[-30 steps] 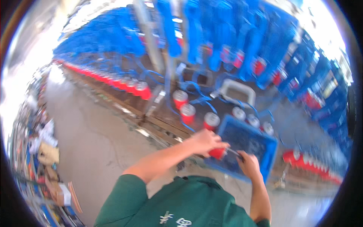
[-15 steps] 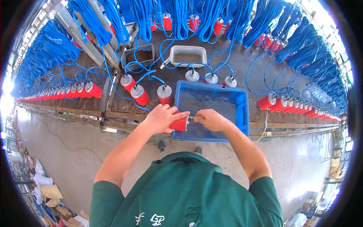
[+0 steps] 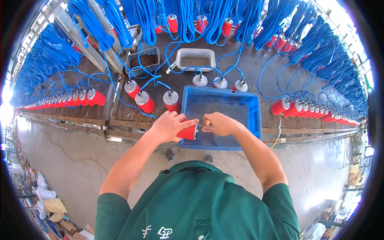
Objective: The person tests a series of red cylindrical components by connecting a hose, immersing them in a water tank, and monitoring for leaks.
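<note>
My left hand [image 3: 171,125] is wrapped round a red cylinder with a metal end [image 3: 187,132], tipped on its side over the near left of a blue plastic tub [image 3: 259,120]. The cylinder's metal end faces right. Close to that end, my right hand [image 3: 219,123] is closed in a pinch; what lies between its fingers is too small to make out. Left of the tub stand red cylinders with silver tops and blue cables, the nearest one [image 3: 171,101] just beside the tub's rim. Several more silver-topped ones [image 3: 220,83] stand behind the tub.
A pale rectangular tray [image 3: 196,59] and a grey bin [image 3: 143,62] with brown pieces sit farther back on the dark bench [image 3: 160,90]. Blue cable bundles [image 3: 186,22] hang along the back. Rows of red cylinders line both sides, and loose blue cables cross the bench.
My right hand has shifted slightly, its fingers curled differently near the cylinder's metal end. My left hand keeps its hold on the cylinder. The whole view has moved a little.
</note>
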`<action>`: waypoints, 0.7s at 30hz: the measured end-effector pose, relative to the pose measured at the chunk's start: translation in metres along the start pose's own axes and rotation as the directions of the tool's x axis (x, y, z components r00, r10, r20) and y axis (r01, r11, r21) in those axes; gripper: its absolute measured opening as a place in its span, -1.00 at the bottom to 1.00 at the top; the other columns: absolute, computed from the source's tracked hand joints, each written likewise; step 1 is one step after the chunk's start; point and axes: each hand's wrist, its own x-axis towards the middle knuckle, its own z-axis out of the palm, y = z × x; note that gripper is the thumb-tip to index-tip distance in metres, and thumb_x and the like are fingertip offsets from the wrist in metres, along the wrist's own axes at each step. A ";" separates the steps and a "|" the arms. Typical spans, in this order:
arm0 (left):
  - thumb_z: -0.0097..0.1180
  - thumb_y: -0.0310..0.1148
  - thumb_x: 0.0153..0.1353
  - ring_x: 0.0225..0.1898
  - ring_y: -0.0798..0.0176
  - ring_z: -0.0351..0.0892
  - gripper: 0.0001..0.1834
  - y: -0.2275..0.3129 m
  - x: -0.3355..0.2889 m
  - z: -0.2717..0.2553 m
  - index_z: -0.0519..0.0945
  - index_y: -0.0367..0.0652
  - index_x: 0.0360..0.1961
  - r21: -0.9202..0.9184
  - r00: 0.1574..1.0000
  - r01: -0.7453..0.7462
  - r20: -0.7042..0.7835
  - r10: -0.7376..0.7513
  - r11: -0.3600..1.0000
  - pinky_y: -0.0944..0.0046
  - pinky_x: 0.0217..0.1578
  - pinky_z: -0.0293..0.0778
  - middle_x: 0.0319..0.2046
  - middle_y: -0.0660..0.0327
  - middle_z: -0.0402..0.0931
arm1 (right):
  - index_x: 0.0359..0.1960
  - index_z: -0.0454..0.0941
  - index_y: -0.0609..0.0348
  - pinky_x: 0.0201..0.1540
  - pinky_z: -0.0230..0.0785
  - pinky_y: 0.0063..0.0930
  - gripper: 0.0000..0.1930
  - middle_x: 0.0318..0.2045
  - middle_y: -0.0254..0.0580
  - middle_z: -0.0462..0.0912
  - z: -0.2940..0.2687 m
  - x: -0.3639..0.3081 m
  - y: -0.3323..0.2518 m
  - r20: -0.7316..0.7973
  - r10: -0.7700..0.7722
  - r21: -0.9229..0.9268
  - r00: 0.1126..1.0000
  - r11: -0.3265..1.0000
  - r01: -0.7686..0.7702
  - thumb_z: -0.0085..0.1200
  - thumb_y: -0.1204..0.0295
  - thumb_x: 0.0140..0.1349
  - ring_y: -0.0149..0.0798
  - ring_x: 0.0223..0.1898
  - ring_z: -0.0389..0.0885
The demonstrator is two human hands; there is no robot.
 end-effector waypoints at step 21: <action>0.67 0.05 -0.13 0.01 0.09 0.66 0.30 -0.001 0.000 0.000 0.19 0.49 0.66 0.004 1.000 0.007 0.026 -0.007 1.000 0.06 0.10 0.60 0.05 0.29 0.60 | -0.18 0.60 0.28 0.00 0.52 0.01 -0.66 -0.17 0.15 0.78 -0.013 -0.010 -0.024 0.179 0.273 0.291 0.945 0.903 -0.316 0.28 0.18 0.43 0.19 -0.06 0.75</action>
